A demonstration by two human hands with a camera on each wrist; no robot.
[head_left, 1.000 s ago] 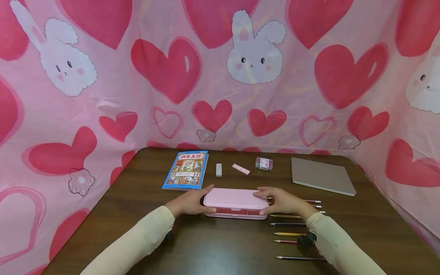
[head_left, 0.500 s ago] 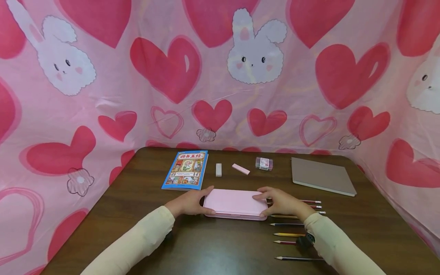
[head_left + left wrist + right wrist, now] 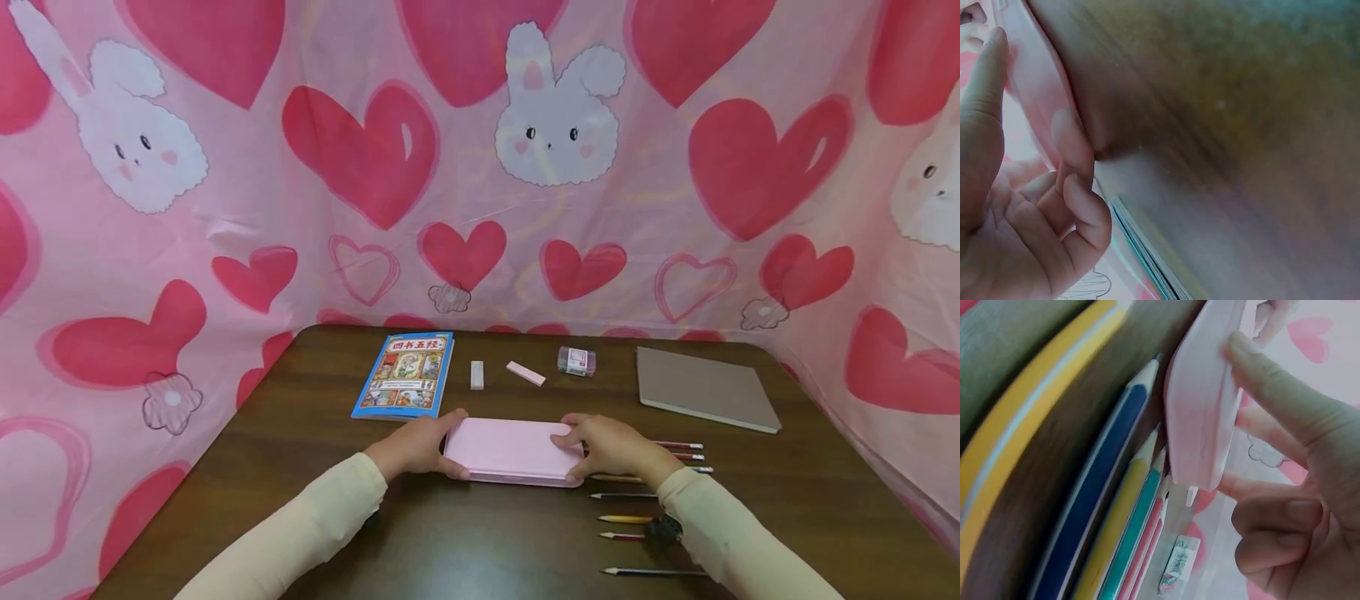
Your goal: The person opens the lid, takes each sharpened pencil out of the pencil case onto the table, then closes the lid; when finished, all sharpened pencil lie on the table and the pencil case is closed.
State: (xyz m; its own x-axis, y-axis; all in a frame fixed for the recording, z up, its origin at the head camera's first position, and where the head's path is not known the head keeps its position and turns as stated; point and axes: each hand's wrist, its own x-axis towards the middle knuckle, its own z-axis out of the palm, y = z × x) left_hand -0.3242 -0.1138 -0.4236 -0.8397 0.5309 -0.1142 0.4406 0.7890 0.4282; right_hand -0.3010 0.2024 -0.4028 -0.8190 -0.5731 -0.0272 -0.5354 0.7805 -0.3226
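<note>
A pink pencil case (image 3: 510, 452) lies lengthwise at the middle of the table, its lid down. My left hand (image 3: 417, 445) grips its left end, thumb at the front edge; in the left wrist view that thumb (image 3: 988, 81) lies along the pink case (image 3: 1038, 81). At the other end my right hand (image 3: 611, 448) holds the case between thumb and fingers, a fingertip on the lid. The right wrist view has the case (image 3: 1200, 406) standing out close beside the pencil tips. Inside the case is hidden.
Several pencils (image 3: 652, 572) lie in a row under and beside the right forearm. Behind the case are a blue-edged book (image 3: 405, 375), a white block (image 3: 477, 375), a pink strip (image 3: 526, 372), a small clear box (image 3: 577, 361) and a grey notebook (image 3: 707, 390).
The pencil case's lid, slightly raised at the front a second ago with red showing beneath, has come down flat. Both hands have stayed at the case's ends.
</note>
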